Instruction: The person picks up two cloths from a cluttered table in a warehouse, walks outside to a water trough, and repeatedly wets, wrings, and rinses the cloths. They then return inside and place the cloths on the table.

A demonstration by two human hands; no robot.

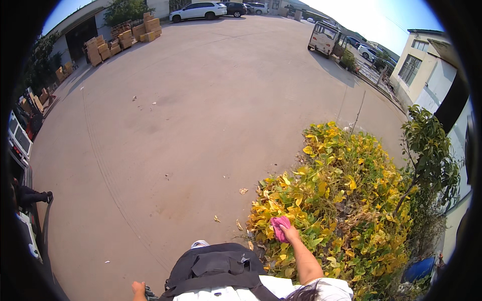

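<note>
A crumpled pink cloth (279,229) is gripped in my right hand (289,234), which is stretched forward over the near left side of a patch of yellowing leafy plants (351,200). My left hand (138,287) hangs low at the bottom edge, over the pavement. Its fingers look curled, and a small grey-green thing (149,294) shows right beside it; I cannot make out what it is. Between my arms, a black bag (221,268) lies against my front, over a white top.
Grey concrete (201,100) spreads ahead with scattered dry leaves. Cardboard boxes (145,30) are stacked far left, and a white car (198,11) is parked at the back. A small truck (325,39) stands far right. A person's leg (35,196) shows at left; a small tree (424,150) borders the plants.
</note>
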